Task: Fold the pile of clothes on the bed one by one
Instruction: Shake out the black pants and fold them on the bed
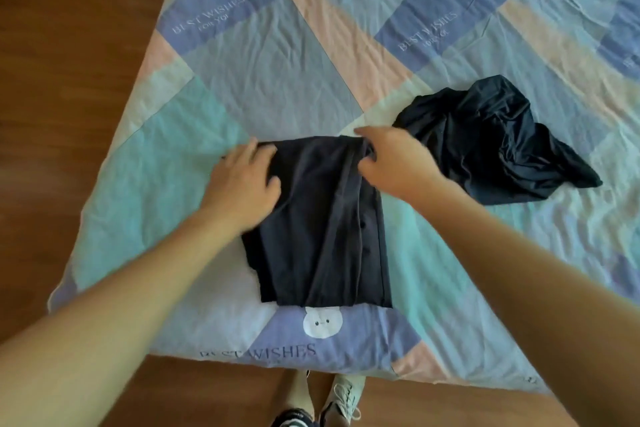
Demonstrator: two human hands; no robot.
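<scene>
- I see a dark navy garment of soft, thin fabric, partly folded into a tall rectangle (322, 225), lying flat on the near part of the bed, just ahead of me.
- Its surface isn't smooth — long creases run top to bottom, and a folded-over panel along the right side forms a straight vertical edge with what look like small dark buttons on it.
- Bottom hem sits just above a white cartoon face print (322, 322) on the quilt; the lower left corner is ragged, not squared.
- My left hand (242, 180) grips the upper left edge of the garment, fingers curled over the cloth, thumb on top.
- My right hand (391, 156) is at the upper right corner — lower fingers pinch the bunched fabric there, index finger sticks out straight to the left.
- Both forearms are bare, reaching in from the bottom corners.
- A second dark, slightly shiny garment, crumpled in a loose heap (495, 139), lies to the right and further back, close to the first but I can't tell if they touch behind my right hand.
- Bed cover is a wrinkled patchwork quilt in teal, lavender, pink and pale blue blocks (277, 73), printed "BEST WISHES".
- Brown wooden floor (69, 62) to the left; shoes (343, 399) at the bottom edge.
</scene>
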